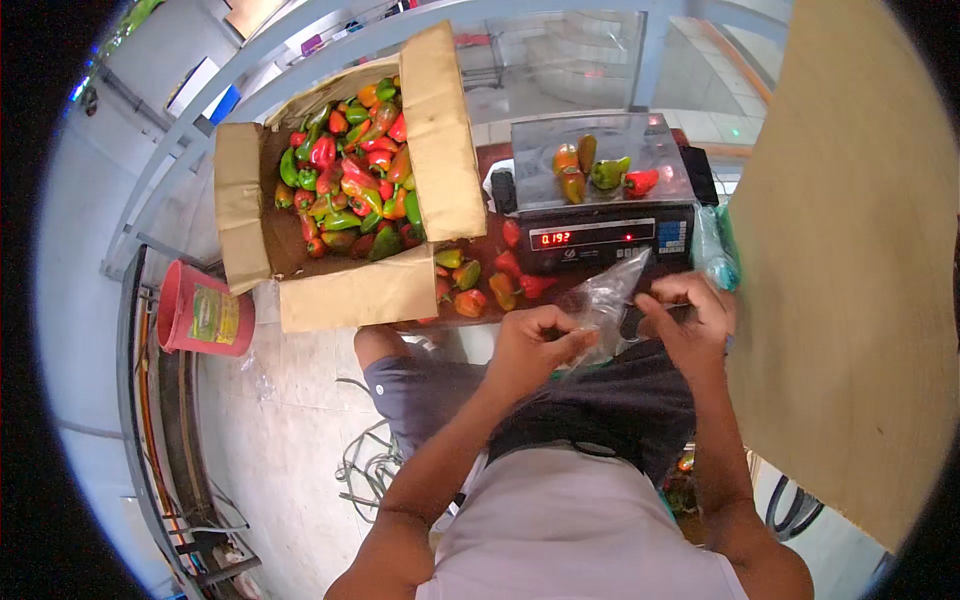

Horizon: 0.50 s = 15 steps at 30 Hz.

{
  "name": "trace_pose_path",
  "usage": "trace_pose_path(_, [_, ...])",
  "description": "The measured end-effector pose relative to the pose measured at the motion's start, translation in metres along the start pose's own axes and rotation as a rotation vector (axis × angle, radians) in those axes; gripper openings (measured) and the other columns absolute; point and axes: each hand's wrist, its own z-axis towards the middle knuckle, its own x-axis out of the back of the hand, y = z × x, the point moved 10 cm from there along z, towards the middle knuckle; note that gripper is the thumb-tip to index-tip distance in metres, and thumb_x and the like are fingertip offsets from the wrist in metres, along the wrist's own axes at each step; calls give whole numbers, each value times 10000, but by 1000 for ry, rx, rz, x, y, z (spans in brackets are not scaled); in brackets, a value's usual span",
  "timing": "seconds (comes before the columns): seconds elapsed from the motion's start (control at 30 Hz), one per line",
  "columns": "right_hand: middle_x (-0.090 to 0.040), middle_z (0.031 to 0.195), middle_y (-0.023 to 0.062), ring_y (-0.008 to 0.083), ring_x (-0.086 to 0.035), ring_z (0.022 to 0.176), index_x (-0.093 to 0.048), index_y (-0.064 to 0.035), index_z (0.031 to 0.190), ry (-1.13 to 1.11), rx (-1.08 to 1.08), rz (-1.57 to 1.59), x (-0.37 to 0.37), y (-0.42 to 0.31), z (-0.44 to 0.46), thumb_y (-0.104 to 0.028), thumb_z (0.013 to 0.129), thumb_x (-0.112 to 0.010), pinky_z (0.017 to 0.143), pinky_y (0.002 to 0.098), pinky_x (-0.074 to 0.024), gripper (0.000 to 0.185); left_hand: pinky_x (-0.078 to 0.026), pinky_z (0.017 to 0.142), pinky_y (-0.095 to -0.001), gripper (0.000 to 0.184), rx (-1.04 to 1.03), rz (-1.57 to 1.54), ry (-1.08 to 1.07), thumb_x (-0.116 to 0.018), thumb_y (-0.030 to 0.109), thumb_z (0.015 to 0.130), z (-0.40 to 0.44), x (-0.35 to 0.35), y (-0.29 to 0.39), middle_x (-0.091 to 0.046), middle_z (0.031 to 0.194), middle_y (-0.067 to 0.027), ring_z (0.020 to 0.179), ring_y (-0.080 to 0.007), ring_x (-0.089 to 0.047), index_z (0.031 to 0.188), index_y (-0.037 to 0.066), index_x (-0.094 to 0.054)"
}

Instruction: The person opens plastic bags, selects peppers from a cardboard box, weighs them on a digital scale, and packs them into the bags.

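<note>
A clear plastic bag (608, 295) is stretched between my two hands in front of the scale. My left hand (540, 348) pinches its lower left side between thumb and fingers. At its right edge, my right hand (692, 312) has thumb and fingertips closed on the thin film; the exact grip is hard to make out. Just beyond stands a digital scale (598, 240), its red display reading 0.192. Several peppers, green, orange and one red pepper (641, 182), lie on the metal weighing plate (535, 165).
An open cardboard box (355, 290) full of red and green peppers stands at the left. Loose peppers (468, 302) lie on the table between box and scale. A pink bucket (180, 310) is at far left, a wooden panel (850, 300) at right, green plastic bags (716, 250) beside the scale.
</note>
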Motion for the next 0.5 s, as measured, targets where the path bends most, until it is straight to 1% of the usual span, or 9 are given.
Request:
trace_pose_path(0.03, [-703,931,60,135,-651,821,-731,-42,945,-15,-125,93,-3,9,-9,-119,832,-797,666,300,-509,152,-403,527,-214,234,-18,-1,7,-805,151,861,2,-5,-3,-609,658,43,600,-25,-510,715,64,-644])
trace_pose_path(0.1, [-714,913,39,112,-654,818,-733,-24,929,-188,-218,299,-37,22,-24,-120,840,-799,704,274,-524,147,-384,520,-210,281,-57,-1,1,-823,148,839,9,-21,-6,-595,655,48,593,-22,-495,676,72,-608])
trace_pose_path(0.17, [-719,901,38,99,-660,830,-730,-16,926,-268,-408,520,-61,53,-46,-132,855,-794,731,260,-532,150,-363,526,-212,315,17,-94,-11,-803,89,823,15,-28,-19,-547,637,64,591,-23,-464,639,89,-548])
trace_pose_path(0.23, [-724,890,42,89,-673,822,-708,-7,945,-225,-390,618,-51,51,-42,-130,895,-756,741,253,-547,141,-367,535,-220,303,104,-127,-42,-782,57,818,16,-25,-36,-527,628,66,601,-24,-457,642,91,-538])
trace_pose_path(0.3, [-725,893,45,100,-682,792,-686,-10,987,-147,-399,770,-45,68,-46,-130,923,-721,731,268,-565,140,-366,528,-232,316,75,-68,-9,-808,79,801,16,-17,-43,-522,635,53,600,-35,-448,643,73,-534])
trace_pose_path(0.33, [-721,892,47,110,-683,777,-673,-15,1008,-89,-461,966,-46,74,-49,-125,936,-700,722,275,-572,134,-366,525,-238,326,60,-40,6,-821,91,792,16,-14,-46,-520,639,46,600,-41,-444,644,65,-532])
trace_pose_path(0.43, [-704,880,35,137,-674,730,-637,-51,1086,59,-621,1466,-58,89,-58,-131,980,-638,711,288,-576,133,-378,539,-247,359,-120,354,123,-817,102,797,20,4,-34,-558,659,13,605,-60,-461,625,77,-503])
trace_pose_path(0.47, [-696,869,20,145,-663,714,-627,-75,1122,75,-661,1577,-68,100,-64,-145,998,-617,717,286,-567,143,-412,563,-247,274,-124,438,121,-767,89,846,19,6,-33,-560,691,25,644,-76,-524,705,89,-533])
trace_pose_path(0.5, [-688,858,6,153,-652,698,-617,-100,1158,89,-701,1689,-75,105,-67,-160,1015,-597,724,285,-558,156,-431,572,-253,249,-72,248,124,-761,93,859,21,7,-43,-566,699,24,655,-82,-544,743,90,-541])
